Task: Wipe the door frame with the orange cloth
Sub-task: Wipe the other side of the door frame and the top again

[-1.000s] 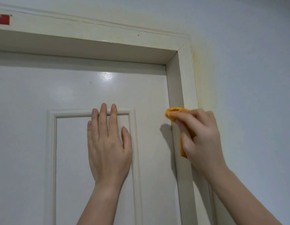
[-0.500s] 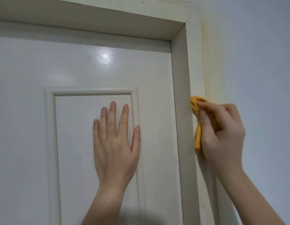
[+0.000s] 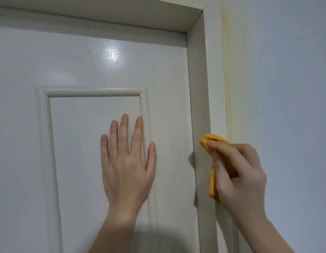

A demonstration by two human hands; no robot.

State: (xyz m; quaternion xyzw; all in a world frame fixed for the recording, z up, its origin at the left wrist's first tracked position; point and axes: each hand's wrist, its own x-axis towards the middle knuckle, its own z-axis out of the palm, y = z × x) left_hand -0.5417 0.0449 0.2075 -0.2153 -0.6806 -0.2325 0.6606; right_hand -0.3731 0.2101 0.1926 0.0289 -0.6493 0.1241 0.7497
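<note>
Curled fingers of the right hand (image 3: 240, 172) are closed round the orange cloth (image 3: 212, 185), which is bunched and pressed against the front face of the door frame (image 3: 213, 70). One fold is pushed out past the forefinger toward eleven o'clock, and a strip is let hang beside the thumb toward seven o'clock. The cloth is found on the frame's upright, at about four o'clock in the view, nearer the inner edge than the outer one. That upright is bounded at nine o'clock by a dark seam against the door (image 3: 85, 61) and at three o'clock by a thin line against the wall (image 3: 286, 88), where a yellowish stain is seen. Toward twelve o'clock from the cloth an unbroken length of frame is offered, up to the mitred corner at one o'clock in the view. Toward six o'clock the frame is partly covered by the right forearm. The left hand (image 3: 127, 168) is laid flat on the door at nine o'clock from the cloth, well apart from it, with fingers straight and slightly spread and nothing held. Its fingers are rested inside the raised moulding (image 3: 91, 90), while the thumb is placed across the moulding's right-hand strip.
</note>
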